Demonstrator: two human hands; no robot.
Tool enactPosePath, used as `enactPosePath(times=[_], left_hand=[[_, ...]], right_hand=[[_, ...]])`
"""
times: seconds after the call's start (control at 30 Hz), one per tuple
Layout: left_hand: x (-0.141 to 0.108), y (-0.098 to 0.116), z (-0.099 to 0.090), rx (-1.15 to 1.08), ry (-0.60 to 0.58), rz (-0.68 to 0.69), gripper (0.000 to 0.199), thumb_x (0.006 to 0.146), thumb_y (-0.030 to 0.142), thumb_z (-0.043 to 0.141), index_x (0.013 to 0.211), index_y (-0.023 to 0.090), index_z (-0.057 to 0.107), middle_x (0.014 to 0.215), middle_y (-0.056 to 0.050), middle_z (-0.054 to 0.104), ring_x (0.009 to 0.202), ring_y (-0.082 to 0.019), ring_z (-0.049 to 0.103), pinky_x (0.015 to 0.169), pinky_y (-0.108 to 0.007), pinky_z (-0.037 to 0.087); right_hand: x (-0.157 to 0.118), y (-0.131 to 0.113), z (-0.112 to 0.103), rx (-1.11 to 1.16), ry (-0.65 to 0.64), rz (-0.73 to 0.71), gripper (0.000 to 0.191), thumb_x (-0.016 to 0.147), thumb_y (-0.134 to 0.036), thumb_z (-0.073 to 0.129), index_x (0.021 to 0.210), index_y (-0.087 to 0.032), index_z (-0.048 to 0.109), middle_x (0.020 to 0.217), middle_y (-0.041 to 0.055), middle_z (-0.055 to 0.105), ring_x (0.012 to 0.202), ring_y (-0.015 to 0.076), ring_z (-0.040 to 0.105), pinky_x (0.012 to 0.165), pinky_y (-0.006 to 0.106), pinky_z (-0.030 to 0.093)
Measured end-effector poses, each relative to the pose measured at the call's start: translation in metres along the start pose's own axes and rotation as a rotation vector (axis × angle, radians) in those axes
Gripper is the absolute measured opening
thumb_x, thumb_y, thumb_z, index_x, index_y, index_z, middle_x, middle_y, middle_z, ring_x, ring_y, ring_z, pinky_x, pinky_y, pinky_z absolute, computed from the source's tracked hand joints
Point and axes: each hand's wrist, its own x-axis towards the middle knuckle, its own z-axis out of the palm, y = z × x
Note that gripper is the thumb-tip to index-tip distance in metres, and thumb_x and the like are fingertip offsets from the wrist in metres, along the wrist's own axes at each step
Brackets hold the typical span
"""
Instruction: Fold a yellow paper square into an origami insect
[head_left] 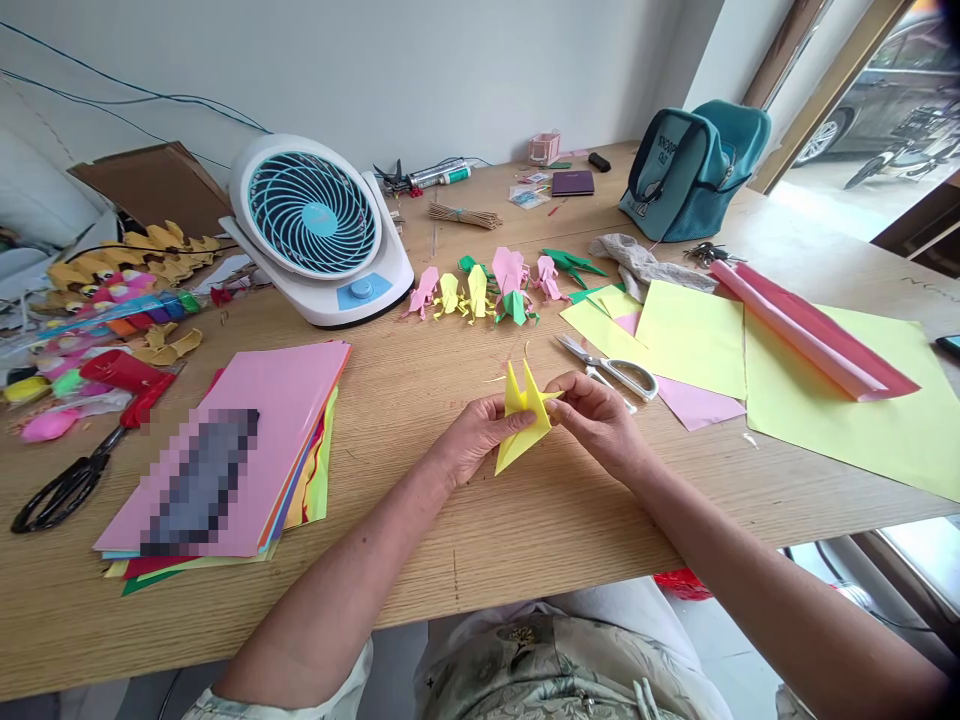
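Observation:
A partly folded piece of yellow origami paper (525,435) is held just above the front of the wooden table, with two narrow points standing up and one long point hanging down. My left hand (480,435) pinches its left side, thumb across the front. At its right, my right hand (596,415) pinches a slim yellow flap between thumb and fingers. Silver scissors (611,370) lie just beyond my right hand. Behind the yellow piece stands a row of finished folded paper figures, among them a pink figure (510,270) and a yellow figure (478,290).
A white fan (315,220) stands at the back left. Stacked coloured paper (292,400) lies left, near black-handled scissors (67,490). Yellow sheets (694,335) and a rolled red-pink sheet (810,330) cover the right side. A teal bag (686,175) and keys (709,253) are behind them.

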Motion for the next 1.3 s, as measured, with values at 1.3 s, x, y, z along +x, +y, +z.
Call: enactPosePath(times=[1.3], left_hand=[[-0.009, 0.001, 0.004, 0.623, 0.059, 0.83, 0.007, 0.092, 0.025, 0.061, 0.095, 0.019, 0.061, 0.089, -0.002, 0.055, 0.077, -0.01, 0.053, 0.064, -0.02, 0.045]], right_hand=[[-0.005, 0.005, -0.004, -0.047, 0.141, -0.133, 0.014, 0.088, -0.034, 0.065, 0.084, -0.022, 0.059, 0.072, -0.0007, 0.057, 0.062, 0.0123, 0.051, 0.055, 0.026, 0.039]])
